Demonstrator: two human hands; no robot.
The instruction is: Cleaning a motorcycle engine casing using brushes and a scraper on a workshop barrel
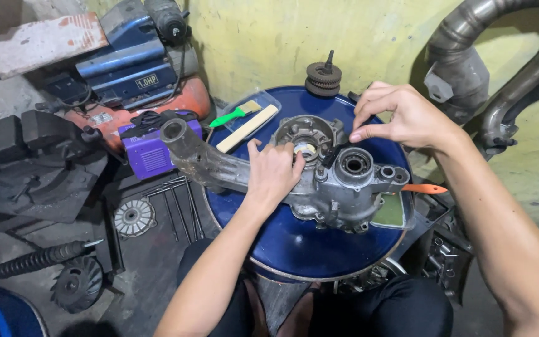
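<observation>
Now left hand (pixel 274 173) presses the engine casing (pixel 332 178); right hand (pixel 400 115) pinches a black tool (pixel 334 154).

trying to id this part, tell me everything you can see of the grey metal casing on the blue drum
The engine casing looks like dull grey cast metal, grimy, lying flat on the blue drum lid. A long arm ending in a round eye points left beyond the rim. Two round openings face up, one holding a bearing. The left hand rests on its middle; the right hand holds a thin black tool to it.
</observation>
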